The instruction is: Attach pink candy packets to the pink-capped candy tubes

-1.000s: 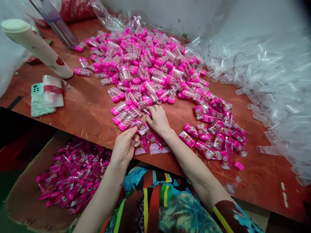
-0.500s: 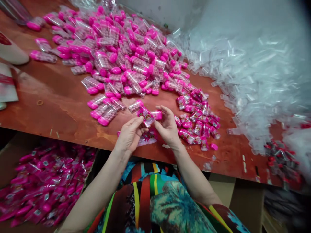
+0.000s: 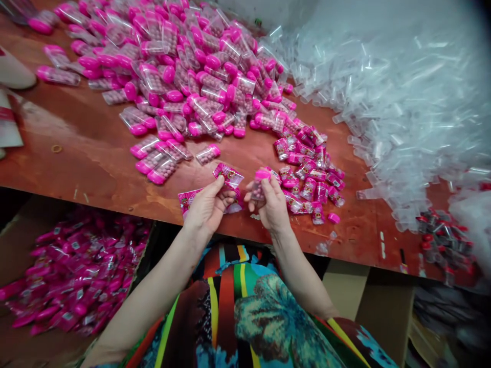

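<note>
- Head view: clear pink-capped candy tube (image 3: 259,187) pinched upright in the right hand (image 3: 270,204), cap at the top, body hidden in part by the curled fingers.
- Printed pink sleeve (image 3: 229,177) pinched at its lower corner between thumb and forefinger of the left hand (image 3: 207,207), held just above the table edge, its open mouth hard to make out.
- Sleeve lying left of the tube, just beside it yet apart; long axis of the sleeve tilted up and to the right, toward the tube's cap; long axis of the tube near vertical.
- Both hands equally near each other, over the near edge of the red-brown table (image 3: 88,163).
- More printed sleeves (image 3: 187,198) flat on the table under the left hand.
- Cluster of wrapped tubes (image 3: 310,179) just right of the right hand; one loose pink cap (image 3: 333,217) near it.
- Large heap of unwrapped tubes (image 3: 184,66) farther back across the table.
- Mound of clear empty sleeves (image 3: 402,102) at the far right.
- Box of finished pink packs (image 3: 72,276) below the table on the left.
</note>
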The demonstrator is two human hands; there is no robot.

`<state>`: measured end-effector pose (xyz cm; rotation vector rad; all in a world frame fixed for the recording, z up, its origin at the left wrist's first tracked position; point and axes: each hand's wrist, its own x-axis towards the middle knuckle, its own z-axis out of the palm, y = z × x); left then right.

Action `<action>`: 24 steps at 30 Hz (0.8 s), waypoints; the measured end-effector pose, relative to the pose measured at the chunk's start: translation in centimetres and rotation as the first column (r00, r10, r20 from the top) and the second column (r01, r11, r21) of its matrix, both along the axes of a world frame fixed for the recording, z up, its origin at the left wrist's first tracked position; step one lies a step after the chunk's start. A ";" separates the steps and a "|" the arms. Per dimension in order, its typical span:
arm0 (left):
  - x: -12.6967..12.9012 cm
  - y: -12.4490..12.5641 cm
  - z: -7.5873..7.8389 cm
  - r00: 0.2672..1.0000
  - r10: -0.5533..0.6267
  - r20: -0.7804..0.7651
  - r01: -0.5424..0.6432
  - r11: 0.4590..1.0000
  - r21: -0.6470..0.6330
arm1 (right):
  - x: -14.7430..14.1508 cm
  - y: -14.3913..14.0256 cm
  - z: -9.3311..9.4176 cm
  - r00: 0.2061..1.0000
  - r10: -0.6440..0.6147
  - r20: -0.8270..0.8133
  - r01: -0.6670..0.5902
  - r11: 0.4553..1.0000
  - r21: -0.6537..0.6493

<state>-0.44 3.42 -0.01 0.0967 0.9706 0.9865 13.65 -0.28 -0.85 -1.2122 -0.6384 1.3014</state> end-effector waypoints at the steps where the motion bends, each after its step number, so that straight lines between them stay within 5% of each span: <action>1: 0.1 0.0 0.0 1.000 -0.005 0.003 0.005 1.000 -0.006 | -0.1 -0.6 0.2 0.999 0.046 0.020 -0.045 0.999 -0.013; 24: 1.7 -0.9 -0.1 1.000 -0.016 -0.027 0.016 1.000 -0.014 | -1.2 -2.8 -0.6 0.983 0.060 0.176 -0.068 0.997 0.043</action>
